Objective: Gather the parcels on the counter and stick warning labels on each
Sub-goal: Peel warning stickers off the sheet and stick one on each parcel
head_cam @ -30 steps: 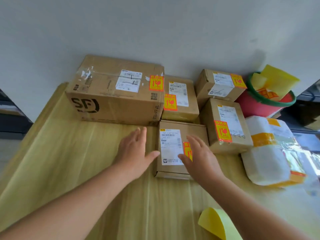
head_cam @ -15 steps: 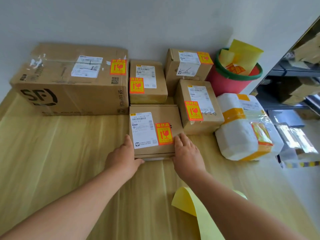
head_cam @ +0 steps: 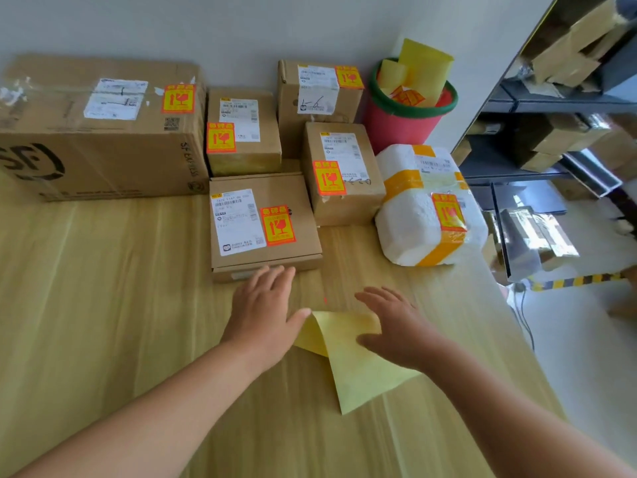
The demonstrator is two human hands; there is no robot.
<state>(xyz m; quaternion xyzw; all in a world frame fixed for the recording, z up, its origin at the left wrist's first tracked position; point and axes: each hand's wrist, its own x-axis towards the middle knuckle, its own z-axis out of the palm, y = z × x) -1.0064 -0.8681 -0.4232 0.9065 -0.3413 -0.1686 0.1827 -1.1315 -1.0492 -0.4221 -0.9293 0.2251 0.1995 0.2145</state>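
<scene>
**Six labelled parcels grouped on a wooden counter**

Six parcels sit close together at the far edge of a pale wooden counter, against the wall. Each has a white shipping slip and an orange-and-yellow warning label on its top face.

A low, flat box of brown cardboard lies nearest the viewer. The positions below are clock directions from it.

- **10 o'clock:** a large SF box, lying lengthwise.
- **12 o'clock:** a small box, right behind it and beside the large one.
- **1 o'clock:** a back box, nearest the wall.
- **2 o'clock:** a middle box, just beside it.
- **3 o'clock:** a white foam parcel banded with yellow tape, resting against the middle box.
</scene>
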